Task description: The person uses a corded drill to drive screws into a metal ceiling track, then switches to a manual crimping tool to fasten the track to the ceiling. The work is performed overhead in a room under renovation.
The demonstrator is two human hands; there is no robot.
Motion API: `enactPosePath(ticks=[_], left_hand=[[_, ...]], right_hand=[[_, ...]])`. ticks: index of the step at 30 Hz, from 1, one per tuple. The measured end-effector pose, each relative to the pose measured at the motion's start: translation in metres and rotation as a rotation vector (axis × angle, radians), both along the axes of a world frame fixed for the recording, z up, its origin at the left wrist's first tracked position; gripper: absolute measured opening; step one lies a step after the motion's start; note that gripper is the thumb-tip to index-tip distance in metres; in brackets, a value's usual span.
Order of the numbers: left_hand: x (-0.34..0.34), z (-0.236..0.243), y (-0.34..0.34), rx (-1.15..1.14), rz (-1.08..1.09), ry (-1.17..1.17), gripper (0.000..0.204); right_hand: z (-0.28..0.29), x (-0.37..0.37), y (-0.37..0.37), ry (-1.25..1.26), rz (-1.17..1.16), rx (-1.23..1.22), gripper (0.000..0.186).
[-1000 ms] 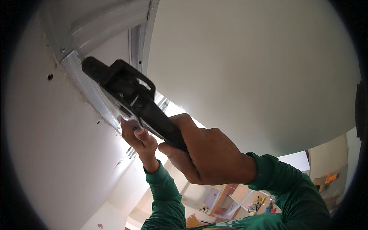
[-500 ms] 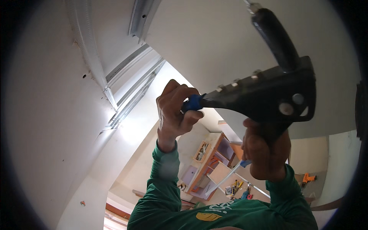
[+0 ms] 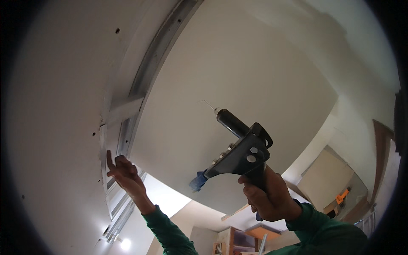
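My right hand (image 3: pixel 272 191) is wrapped round the handle of a black hand riveter (image 3: pixel 240 159), held up below the ceiling. A thin pin, which looks like a rivet's, sticks out of its nose. Blue wrapping (image 3: pixel 198 181) covers the free end of the tool's other arm, and no hand is on it. To the left, my left hand (image 3: pixel 127 176) reaches up with fingers apart beside the opening in the ceiling, close to a grey metal channel (image 3: pixel 136 91). Whether the fingertips touch the metal I cannot tell.
A large pale panel (image 3: pixel 238 72) spans overhead, with a white panel (image 3: pixel 55 110) on the left. More metal profiles (image 3: pixel 121 212) run lower down. Below stand wooden shelves (image 3: pixel 236 238). An orange tool (image 3: pixel 342 194) lies at the right; a lamp (image 3: pixel 125 244) shines lower left.
My left hand has let go of the riveter's blue end and moved left, up to the ceiling opening. The riveter has moved down and away in my right hand. The view has tilted upward.
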State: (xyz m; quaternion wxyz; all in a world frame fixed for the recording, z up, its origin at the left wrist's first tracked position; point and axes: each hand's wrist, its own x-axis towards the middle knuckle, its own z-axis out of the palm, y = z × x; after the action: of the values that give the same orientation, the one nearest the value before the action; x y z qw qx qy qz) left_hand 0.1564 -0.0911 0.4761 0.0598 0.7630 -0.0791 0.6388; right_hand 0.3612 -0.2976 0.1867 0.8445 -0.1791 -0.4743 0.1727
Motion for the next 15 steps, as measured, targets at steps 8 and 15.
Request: enactPosePath(ticks=[8, 15], left_hand=[[0.003, 0.034, 0.018, 0.069, -0.202, -0.02, 0.078], [0.061, 0.018, -0.017, 0.237, -0.057, 0.003, 0.054]], right_hand=[[-0.01, 0.003, -0.031, 0.14, 0.029, -0.108, 0.029], [-0.034, 0.003, -0.033, 0.171, 0.009, -0.12, 0.03]])
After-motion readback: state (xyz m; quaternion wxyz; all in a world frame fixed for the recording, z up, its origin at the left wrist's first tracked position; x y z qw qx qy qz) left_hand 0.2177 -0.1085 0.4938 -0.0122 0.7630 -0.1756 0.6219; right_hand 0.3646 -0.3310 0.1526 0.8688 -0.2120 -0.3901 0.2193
